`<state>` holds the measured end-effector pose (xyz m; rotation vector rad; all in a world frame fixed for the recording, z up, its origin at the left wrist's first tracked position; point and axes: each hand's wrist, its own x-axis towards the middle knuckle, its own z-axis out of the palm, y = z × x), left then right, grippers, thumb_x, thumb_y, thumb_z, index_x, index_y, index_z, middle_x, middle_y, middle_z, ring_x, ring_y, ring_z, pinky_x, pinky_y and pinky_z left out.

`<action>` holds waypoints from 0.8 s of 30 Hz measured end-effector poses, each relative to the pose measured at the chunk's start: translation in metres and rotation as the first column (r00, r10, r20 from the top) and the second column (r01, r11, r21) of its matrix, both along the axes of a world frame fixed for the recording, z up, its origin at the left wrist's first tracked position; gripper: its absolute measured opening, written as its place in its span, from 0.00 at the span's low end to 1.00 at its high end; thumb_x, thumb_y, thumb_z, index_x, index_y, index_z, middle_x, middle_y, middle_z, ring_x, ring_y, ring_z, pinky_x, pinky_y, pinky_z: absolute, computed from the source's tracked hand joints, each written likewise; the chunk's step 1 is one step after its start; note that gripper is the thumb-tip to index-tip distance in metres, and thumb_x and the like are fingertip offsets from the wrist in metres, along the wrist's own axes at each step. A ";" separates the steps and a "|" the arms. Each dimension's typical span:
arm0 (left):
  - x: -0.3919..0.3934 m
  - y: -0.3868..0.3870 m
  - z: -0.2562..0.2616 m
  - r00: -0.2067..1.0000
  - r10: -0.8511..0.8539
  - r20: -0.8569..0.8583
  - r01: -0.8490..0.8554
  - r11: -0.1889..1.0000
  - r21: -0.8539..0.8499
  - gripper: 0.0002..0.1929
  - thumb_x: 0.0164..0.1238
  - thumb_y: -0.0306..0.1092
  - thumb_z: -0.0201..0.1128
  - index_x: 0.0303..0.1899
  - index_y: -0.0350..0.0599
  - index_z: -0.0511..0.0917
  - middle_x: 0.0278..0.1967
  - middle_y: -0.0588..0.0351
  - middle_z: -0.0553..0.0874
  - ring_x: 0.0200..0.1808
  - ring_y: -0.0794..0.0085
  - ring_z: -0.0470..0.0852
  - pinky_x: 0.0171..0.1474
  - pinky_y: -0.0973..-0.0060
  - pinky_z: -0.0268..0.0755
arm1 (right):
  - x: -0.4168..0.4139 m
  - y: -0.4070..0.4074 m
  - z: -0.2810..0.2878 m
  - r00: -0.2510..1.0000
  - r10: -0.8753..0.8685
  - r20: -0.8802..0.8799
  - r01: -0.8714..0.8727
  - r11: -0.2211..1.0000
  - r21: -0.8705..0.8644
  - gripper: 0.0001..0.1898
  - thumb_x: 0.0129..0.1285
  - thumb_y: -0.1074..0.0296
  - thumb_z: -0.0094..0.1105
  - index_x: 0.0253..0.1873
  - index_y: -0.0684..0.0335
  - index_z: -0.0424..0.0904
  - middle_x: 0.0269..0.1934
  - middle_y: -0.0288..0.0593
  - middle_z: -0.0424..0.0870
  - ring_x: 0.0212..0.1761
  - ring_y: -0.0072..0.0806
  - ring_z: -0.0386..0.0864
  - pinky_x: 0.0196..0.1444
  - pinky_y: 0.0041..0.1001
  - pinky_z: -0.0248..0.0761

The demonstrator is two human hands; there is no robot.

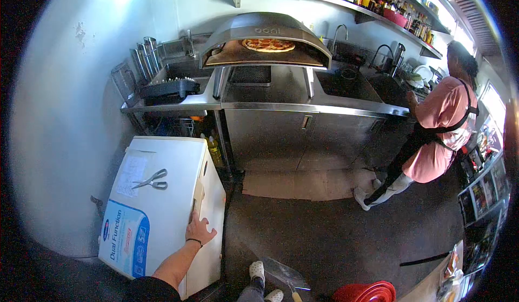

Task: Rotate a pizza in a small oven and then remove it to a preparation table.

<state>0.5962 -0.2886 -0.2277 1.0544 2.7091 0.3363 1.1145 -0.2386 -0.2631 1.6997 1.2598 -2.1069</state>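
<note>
My left hand point(198, 230), a dark band at its wrist, reaches to the front edge of a white chest freezer point(170, 225). Its fingers hook at the lid handle point(197, 198); the lid is down. Kitchen scissors point(153, 181) with grey handles lie on the lid, partly over a paper sheet point(133, 172) that bears writing. My right hand is out of view. Before my feet is a metal pizza peel point(286, 273), its pale handle point(297, 297) running off the bottom edge. A pepperoni pizza point(268, 45) sits inside the Ooni pizza oven point(265, 26) on the steel counter.
A co-worker point(442, 115) in a pink top and apron stands at the right counter. A red lidded bin point(365, 292) is on the floor at the bottom. Flattened cardboard point(300, 185) lies before the steel cabinet point(267, 140). Bottles line the wall shelf point(336, 3).
</note>
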 end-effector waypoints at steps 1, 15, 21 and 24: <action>0.000 0.000 0.001 1.000 -0.006 0.005 0.006 1.000 0.009 0.20 0.49 0.50 0.65 0.40 0.47 0.80 0.64 0.37 0.59 0.52 0.48 0.78 0.54 0.59 0.72 | 0.000 -0.001 0.000 1.000 -0.004 0.000 0.004 1.000 -0.002 0.26 0.67 0.48 0.49 0.59 0.66 0.70 0.45 0.51 0.79 0.40 0.45 0.78 0.45 0.46 0.71; 0.001 -0.004 -0.004 1.000 0.006 0.009 -0.006 1.000 -0.006 0.20 0.49 0.50 0.65 0.39 0.48 0.80 0.64 0.37 0.59 0.51 0.49 0.79 0.54 0.61 0.73 | -0.002 -0.006 -0.001 1.000 -0.012 0.002 0.012 1.000 -0.011 0.25 0.67 0.49 0.49 0.57 0.65 0.70 0.43 0.50 0.78 0.38 0.43 0.77 0.43 0.44 0.70; 0.003 -0.003 0.001 0.999 0.013 0.031 -0.012 1.000 -0.028 0.20 0.49 0.51 0.65 0.39 0.48 0.80 0.64 0.37 0.59 0.50 0.50 0.79 0.53 0.60 0.73 | -0.004 -0.005 -0.002 1.000 -0.008 0.003 0.008 1.000 -0.014 0.24 0.67 0.50 0.49 0.56 0.65 0.70 0.42 0.50 0.78 0.38 0.43 0.77 0.42 0.44 0.70; 0.001 -0.004 -0.005 1.000 0.003 0.027 -0.002 1.000 -0.021 0.21 0.49 0.51 0.64 0.40 0.48 0.80 0.65 0.36 0.59 0.51 0.50 0.79 0.53 0.60 0.73 | -0.006 -0.005 -0.001 1.000 -0.004 0.005 0.004 1.000 -0.017 0.24 0.67 0.50 0.49 0.56 0.65 0.70 0.42 0.50 0.77 0.37 0.43 0.76 0.42 0.43 0.70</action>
